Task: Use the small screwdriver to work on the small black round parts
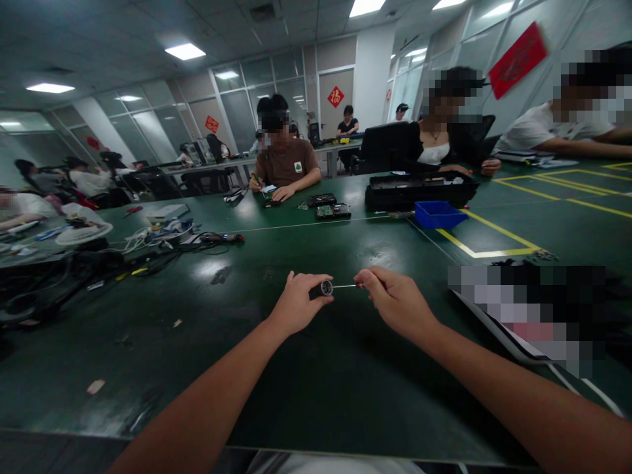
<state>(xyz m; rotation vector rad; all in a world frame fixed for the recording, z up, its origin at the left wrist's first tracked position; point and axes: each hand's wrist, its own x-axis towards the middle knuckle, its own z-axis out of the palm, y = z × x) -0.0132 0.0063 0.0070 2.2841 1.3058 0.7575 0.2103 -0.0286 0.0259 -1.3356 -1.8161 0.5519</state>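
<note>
My left hand is closed around a short black cylinder, thumb and fingers on its sides. Its round, silvery end faces me and to the right; its exact kind is unclear. Between thumb and fingers, my right hand grips a thin screwdriver with a reddish handle mostly hidden in the grip. The metal shaft points left, and its tip is at or very near the cylinder's round end; I cannot tell whether they touch. Both hands are above the green table.
Cables lie tangled at the left. Ahead are circuit boards, a long black housing and a blue tray. A partly blurred flat item lies at the right. Across the table a person in brown works with their hands.
</note>
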